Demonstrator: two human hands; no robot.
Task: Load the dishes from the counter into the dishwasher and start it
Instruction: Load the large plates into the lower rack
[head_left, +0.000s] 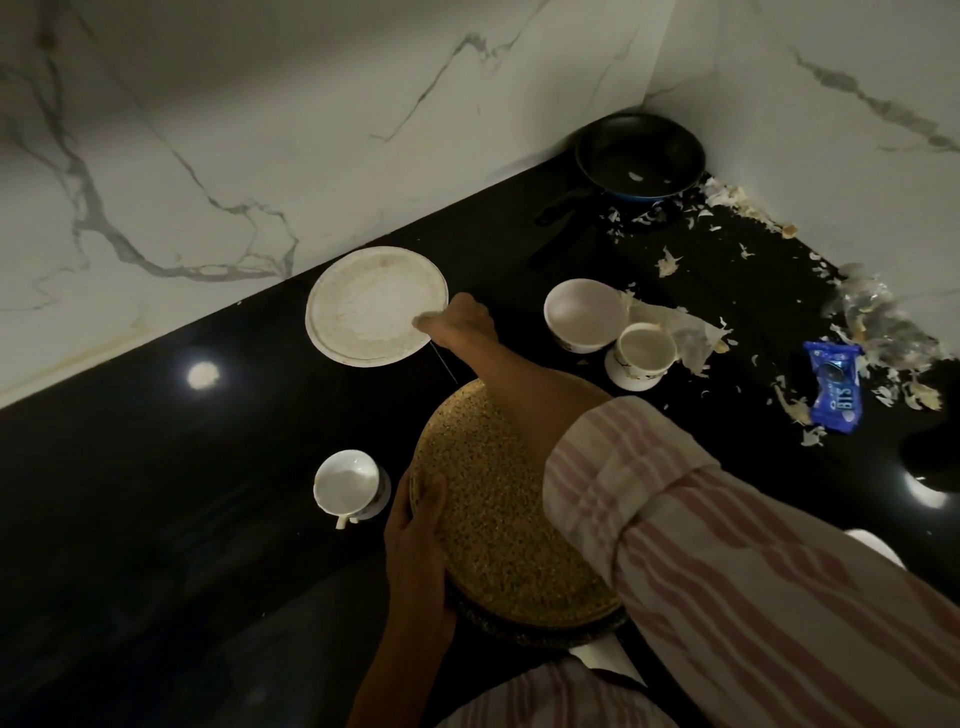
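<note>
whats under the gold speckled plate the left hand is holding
A darker plate sits directly beneath the gold speckled plate; only its rim shows at the near edge. The left hand grips the stack's side. Anything further below is covered.

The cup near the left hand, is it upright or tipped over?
Upright: the cup stands on the counter, its open mouth facing up, white inside visible.

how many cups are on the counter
2: one handled cup left of the speckled plate, one cup beside the white bowl. The sleeve may hide others.
</note>
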